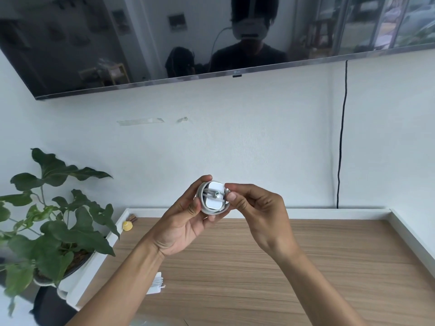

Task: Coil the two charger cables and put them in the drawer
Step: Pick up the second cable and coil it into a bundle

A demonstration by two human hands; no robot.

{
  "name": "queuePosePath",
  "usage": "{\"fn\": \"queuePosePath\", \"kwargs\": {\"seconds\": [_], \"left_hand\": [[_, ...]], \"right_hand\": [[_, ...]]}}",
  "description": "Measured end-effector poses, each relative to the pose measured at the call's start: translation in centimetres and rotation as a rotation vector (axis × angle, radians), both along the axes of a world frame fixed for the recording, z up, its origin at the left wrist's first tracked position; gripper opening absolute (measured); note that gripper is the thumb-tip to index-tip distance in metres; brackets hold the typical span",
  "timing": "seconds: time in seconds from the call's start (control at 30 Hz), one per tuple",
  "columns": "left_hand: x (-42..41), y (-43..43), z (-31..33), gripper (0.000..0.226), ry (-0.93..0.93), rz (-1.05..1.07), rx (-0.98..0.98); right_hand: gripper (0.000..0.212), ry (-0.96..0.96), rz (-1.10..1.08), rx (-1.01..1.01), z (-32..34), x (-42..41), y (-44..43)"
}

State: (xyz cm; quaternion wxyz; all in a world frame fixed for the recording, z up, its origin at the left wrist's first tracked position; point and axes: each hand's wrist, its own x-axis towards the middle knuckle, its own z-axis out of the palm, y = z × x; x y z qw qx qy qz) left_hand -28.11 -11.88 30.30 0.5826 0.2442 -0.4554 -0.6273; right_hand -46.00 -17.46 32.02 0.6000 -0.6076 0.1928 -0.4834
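A white charger block [213,195] with its grey cable wound around it is held up above the wooden cabinet top [259,262]. My left hand [186,222] cups the wrapped charger from below and the left. My right hand [254,205] pinches the cable's end at the block's right side. A second white charger with a coiled cable [157,283] lies on the wood near the left edge, partly hidden by my left forearm. No drawer is in view.
A leafy potted plant [54,222] stands left of the cabinet. A small yellow object [127,225] sits at the back left corner. A wall-mounted TV [164,43] hangs above, and a black cable [341,137] runs down the wall. A white raised rim [409,234] borders the top.
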Motion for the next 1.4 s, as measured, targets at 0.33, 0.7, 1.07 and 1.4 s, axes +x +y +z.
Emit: {"fn": "queuePosePath", "kwargs": {"seconds": [0.33, 0.7, 1.07, 1.4], "left_hand": [[0.2, 0.9, 1.3, 0.051, -0.133, 0.17, 0.048], [1.0, 1.5, 0.5, 0.059, -0.193, 0.241, 0.087], [1.4, 1.7, -0.5, 0.072, -0.141, 0.232, 0.083], [0.9, 1.9, -0.9, 0.065, -0.116, 0.166, 0.035]], "right_hand": [[0.006, 0.045, -0.059, -0.022, -0.2, 0.6, 0.1], [0.01, 0.08, 0.004, 0.03, -1.7, 1.9, -0.4], [0.01, 0.032, 0.067, 0.131, -1.4, 1.6, -0.1], [0.012, 0.065, -0.067, 0.098, -1.8, 1.7, 0.3]]}}
